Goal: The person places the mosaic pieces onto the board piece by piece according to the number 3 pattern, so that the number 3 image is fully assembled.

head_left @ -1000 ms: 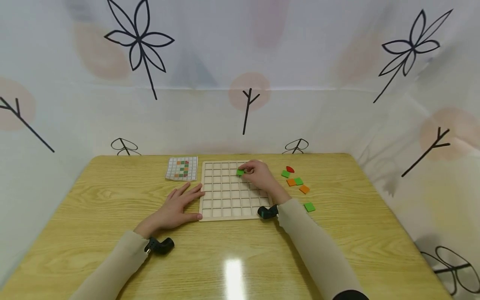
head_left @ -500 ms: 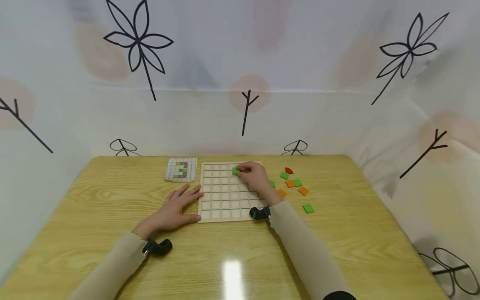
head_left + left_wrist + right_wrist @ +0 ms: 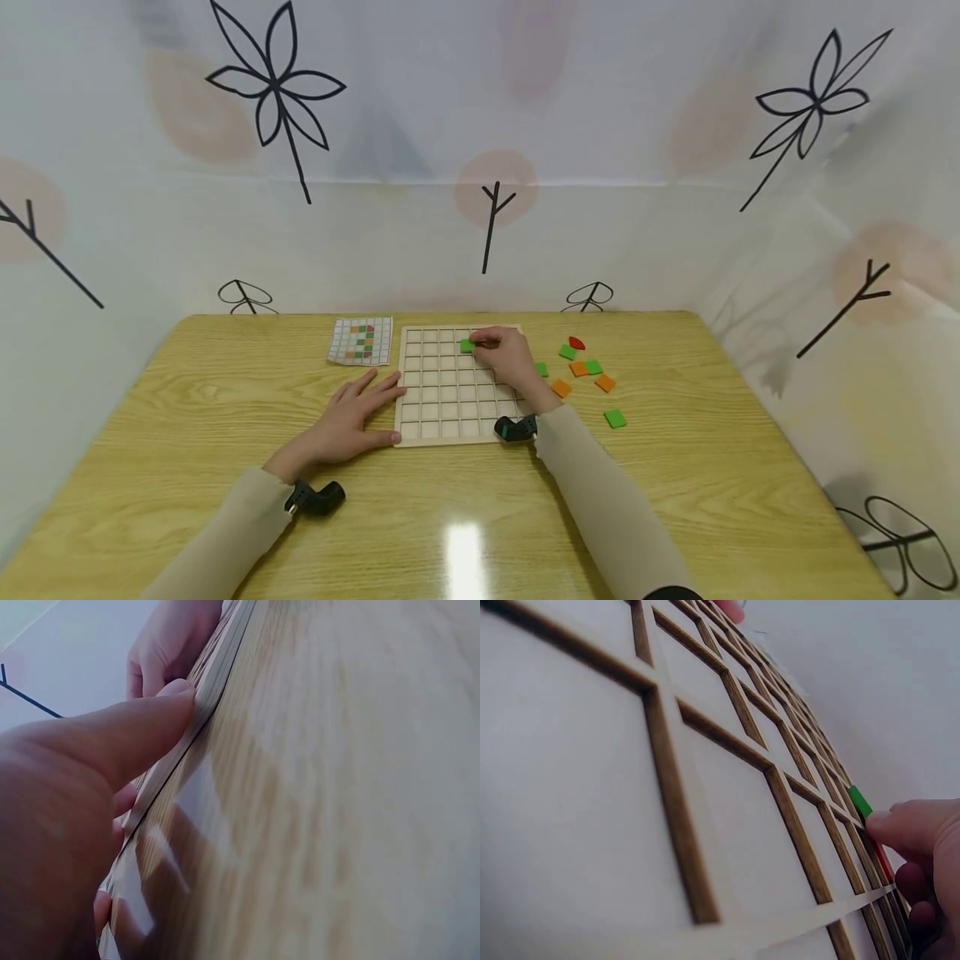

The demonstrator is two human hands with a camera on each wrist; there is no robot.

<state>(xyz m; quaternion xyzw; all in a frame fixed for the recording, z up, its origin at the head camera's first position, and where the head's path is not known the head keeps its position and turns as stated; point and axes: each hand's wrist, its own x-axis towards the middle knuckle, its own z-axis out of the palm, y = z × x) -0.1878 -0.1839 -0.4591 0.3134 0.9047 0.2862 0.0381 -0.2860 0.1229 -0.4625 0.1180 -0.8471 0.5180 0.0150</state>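
A wooden grid board [image 3: 431,408] lies on the table. My left hand [image 3: 347,423] has its fingers spread, with fingertips and thumb resting on the board's left edge. In the left wrist view, the thumb [image 3: 142,731] touches the board's rim. Over the upper part of the grid, my right hand [image 3: 508,358] pinches a square green tile [image 3: 467,346] between thumb and fingers. The right wrist view shows that green tile [image 3: 860,801] at the fingertips, low over the cells. A red piece [image 3: 885,862] shows beside it, partly hidden by the fingers.
A paper pattern card [image 3: 362,340] with coloured squares lies left of the board. To the right lie a red piece [image 3: 577,342], several green tiles [image 3: 615,418] and several orange tiles [image 3: 561,388]. A patterned cloth [image 3: 420,242] hangs behind the table.
My right hand has moved left along the upper rows with the green tile, then slightly down. Tiles behind its wrist have come into view. The left hand stays at the board's edge.
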